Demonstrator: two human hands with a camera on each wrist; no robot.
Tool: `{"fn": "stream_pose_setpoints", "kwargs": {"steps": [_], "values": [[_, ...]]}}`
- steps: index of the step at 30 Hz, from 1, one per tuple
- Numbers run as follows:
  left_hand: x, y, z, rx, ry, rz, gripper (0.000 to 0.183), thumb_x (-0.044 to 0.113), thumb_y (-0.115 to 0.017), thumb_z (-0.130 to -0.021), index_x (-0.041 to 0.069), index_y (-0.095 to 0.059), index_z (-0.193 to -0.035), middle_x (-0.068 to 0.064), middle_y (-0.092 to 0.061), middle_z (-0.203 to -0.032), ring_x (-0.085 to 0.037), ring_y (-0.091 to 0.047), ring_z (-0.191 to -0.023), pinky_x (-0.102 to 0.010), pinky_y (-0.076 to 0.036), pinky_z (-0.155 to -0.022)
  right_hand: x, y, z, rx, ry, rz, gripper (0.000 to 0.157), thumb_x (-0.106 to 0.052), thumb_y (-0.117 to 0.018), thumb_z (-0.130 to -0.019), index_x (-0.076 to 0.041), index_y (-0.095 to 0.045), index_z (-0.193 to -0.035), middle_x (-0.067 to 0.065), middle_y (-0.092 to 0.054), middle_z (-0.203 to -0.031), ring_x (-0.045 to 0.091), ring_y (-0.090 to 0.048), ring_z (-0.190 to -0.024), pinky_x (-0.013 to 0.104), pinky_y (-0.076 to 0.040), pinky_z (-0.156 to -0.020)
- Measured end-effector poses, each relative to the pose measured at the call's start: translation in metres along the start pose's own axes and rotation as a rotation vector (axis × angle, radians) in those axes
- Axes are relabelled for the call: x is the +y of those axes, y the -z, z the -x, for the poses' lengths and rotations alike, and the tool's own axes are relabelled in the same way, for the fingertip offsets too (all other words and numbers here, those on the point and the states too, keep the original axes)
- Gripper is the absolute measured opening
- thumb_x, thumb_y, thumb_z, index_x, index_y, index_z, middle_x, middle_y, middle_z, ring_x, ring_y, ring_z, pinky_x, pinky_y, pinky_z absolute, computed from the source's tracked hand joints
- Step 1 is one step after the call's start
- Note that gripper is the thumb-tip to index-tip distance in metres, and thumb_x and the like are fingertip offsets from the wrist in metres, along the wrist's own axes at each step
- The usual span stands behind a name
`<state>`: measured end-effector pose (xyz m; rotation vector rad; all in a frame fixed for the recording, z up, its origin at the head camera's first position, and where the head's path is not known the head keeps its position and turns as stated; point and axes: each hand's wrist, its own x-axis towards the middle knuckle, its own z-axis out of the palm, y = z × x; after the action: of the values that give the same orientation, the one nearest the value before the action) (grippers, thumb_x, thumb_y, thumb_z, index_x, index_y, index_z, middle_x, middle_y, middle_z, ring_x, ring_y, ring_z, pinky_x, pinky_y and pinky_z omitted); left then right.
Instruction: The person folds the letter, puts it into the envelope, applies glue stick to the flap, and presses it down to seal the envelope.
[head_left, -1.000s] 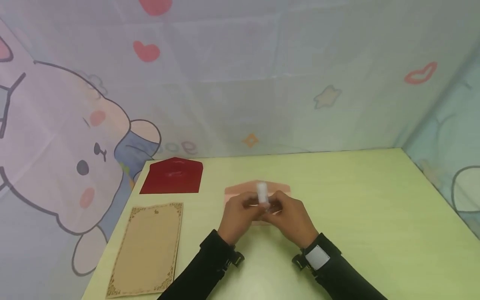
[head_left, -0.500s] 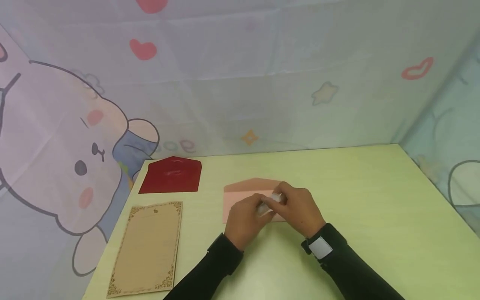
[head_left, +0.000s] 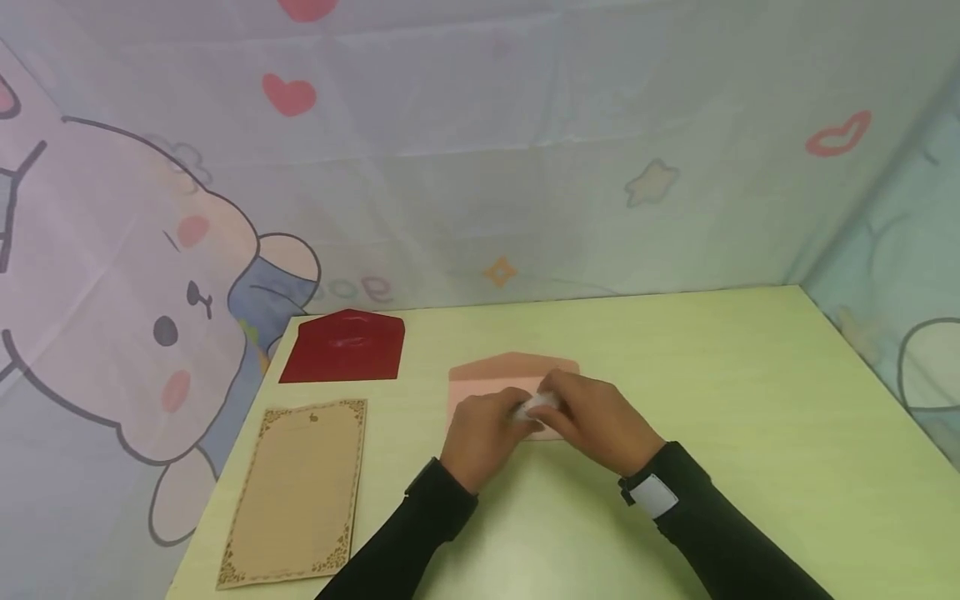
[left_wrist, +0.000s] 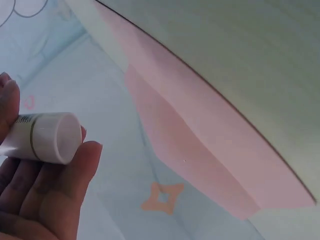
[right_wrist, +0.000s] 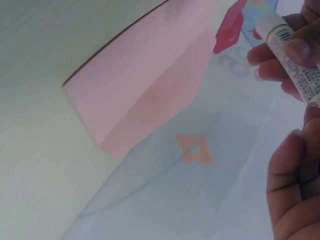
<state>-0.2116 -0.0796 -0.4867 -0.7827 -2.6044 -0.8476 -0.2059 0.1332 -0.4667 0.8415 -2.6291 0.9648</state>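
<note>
Both hands meet over the pink envelope [head_left: 480, 387], which lies on the table with its flap spread away from me. Between them is a white glue stick [head_left: 538, 406], tilted sideways. My left hand [head_left: 480, 437] grips its tube, thumb across the printed label in the right wrist view. From the other side, my right hand [head_left: 600, 417] pinches the opposite end with thumb and fingers. A smooth white end of the glue stick [left_wrist: 65, 137] faces outward in the left wrist view. The fingers hide much of the tube in the head view.
A red envelope [head_left: 345, 354], flap spread, lies at the table's back left corner. In front of it is a tan sheet of letter paper [head_left: 296, 492] with an ornate border. Behind the pale green table [head_left: 720, 375] hangs a printed cloth [head_left: 450, 167].
The glue stick has gone from upright to lying sideways between the hands. My right hand has shifted right and turned to hold its far end.
</note>
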Motion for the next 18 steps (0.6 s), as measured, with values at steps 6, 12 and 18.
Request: {"fn": "stream_pose_setpoints", "kwargs": {"steps": [6, 12, 18], "values": [[-0.003, 0.005, -0.004, -0.14, -0.021, 0.057, 0.019, 0.02, -0.09, -0.099, 0.011, -0.086, -0.115, -0.002, -0.087, -0.101, -0.014, -0.076, -0.083, -0.023, -0.058, -0.078, 0.012, -0.001, 0.007, 0.094, 0.316, 0.133, 0.038, 0.001, -0.093, -0.089, -0.015, -0.069, -0.114, -0.003, -0.07, -0.099, 0.007, -0.065, -0.083, 0.023, -0.059, -0.073], [-0.008, 0.008, -0.007, -0.239, 0.029, 0.128, 0.011, 0.016, -0.094, -0.095, 0.012, -0.085, -0.101, 0.001, -0.081, -0.089, -0.008, -0.06, -0.077, -0.022, -0.049, -0.076, 0.017, -0.001, 0.007, 0.107, 0.443, 0.123, 0.049, 0.007, -0.098, -0.08, -0.018, -0.07, -0.112, -0.003, -0.067, -0.103, 0.009, -0.064, -0.089, 0.021, -0.06, -0.077], [-0.007, 0.003, -0.002, -0.038, -0.12, -0.161, 0.025, 0.023, -0.1, -0.088, 0.015, -0.079, -0.098, 0.003, -0.08, -0.085, -0.009, -0.07, -0.072, -0.021, -0.056, -0.067, 0.006, 0.005, 0.003, -0.072, -0.055, -0.069, 0.016, -0.027, -0.076, -0.11, -0.012, -0.072, -0.107, -0.008, -0.066, -0.082, 0.006, -0.061, -0.072, 0.027, -0.054, -0.07]]}}
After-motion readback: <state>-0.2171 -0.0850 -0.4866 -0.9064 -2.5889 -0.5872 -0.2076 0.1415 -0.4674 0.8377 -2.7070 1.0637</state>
